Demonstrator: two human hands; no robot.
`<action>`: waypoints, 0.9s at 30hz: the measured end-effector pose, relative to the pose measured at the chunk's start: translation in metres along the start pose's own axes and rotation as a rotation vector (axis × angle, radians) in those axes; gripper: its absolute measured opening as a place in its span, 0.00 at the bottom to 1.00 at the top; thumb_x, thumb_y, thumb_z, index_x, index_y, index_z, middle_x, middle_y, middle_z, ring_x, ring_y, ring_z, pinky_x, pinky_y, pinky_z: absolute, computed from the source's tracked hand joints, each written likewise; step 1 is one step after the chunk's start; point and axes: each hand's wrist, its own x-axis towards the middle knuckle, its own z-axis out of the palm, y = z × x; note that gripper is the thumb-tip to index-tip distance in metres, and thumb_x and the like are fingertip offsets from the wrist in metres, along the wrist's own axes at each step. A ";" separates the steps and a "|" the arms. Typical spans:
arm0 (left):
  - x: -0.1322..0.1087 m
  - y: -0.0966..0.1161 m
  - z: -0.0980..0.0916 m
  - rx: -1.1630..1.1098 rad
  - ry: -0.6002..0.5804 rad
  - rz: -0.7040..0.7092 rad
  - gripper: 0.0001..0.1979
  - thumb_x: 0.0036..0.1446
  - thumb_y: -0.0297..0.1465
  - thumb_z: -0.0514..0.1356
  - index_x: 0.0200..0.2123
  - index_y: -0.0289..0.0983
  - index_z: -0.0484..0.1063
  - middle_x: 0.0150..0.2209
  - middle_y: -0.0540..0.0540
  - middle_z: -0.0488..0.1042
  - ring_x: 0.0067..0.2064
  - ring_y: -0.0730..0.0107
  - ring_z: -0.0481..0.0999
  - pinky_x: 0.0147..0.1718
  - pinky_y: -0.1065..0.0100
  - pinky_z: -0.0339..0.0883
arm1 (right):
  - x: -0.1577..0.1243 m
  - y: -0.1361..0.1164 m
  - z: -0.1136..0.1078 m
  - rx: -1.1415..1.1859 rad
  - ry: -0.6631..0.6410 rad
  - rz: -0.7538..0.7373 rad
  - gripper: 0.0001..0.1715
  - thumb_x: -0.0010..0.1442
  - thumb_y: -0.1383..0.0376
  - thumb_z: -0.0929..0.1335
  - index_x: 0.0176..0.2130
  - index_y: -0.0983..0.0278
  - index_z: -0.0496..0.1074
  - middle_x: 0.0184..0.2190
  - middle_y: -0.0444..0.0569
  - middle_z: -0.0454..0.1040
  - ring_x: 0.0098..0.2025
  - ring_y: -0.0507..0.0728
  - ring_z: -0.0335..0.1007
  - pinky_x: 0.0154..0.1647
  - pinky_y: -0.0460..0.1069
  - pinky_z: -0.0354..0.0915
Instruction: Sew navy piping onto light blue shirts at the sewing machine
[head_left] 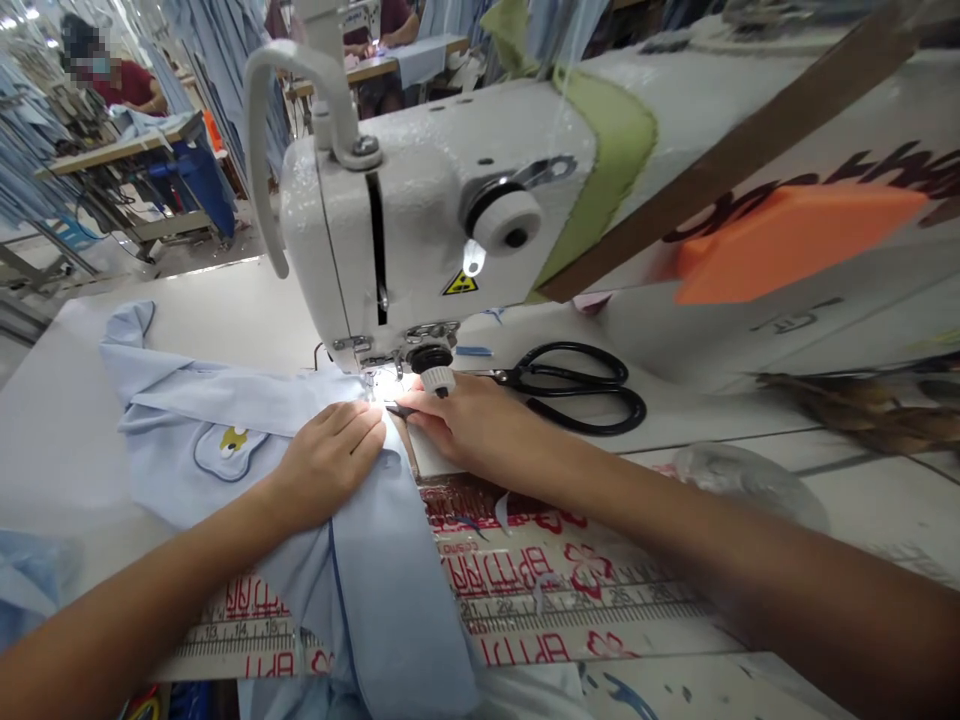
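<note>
A light blue garment piece (pixel 405 580) with dark piping lies under the sewing machine (pixel 375 220) and hangs over the table's front edge. On it is a small pocket flap (pixel 229 448) with a yellow bear patch. My left hand (pixel 334 455) rests flat on the cloth, fingers together and stretched out, just in front of the lit needle area. Close to the presser foot, my right hand (pixel 465 420) has its fingers bent together at the cloth's edge. A small dark tip shows by its fingertips; what it belongs to is hidden.
Black-handled scissors (pixel 577 385) lie right of my right hand, blades partly hidden. A printed measuring tape strip (pixel 555 605) runs along the table front. An orange piece (pixel 795 240) sticks to the machine arm. Further back, a person (pixel 124 85) works at another table.
</note>
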 end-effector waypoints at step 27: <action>0.017 -0.009 -0.004 -0.464 0.082 -0.807 0.09 0.54 0.30 0.53 0.24 0.36 0.70 0.17 0.54 0.64 0.20 0.78 0.60 0.20 0.73 0.54 | 0.001 0.000 -0.007 0.016 -0.064 0.055 0.17 0.60 0.64 0.59 0.38 0.62 0.76 0.31 0.51 0.70 0.27 0.53 0.58 0.28 0.48 0.52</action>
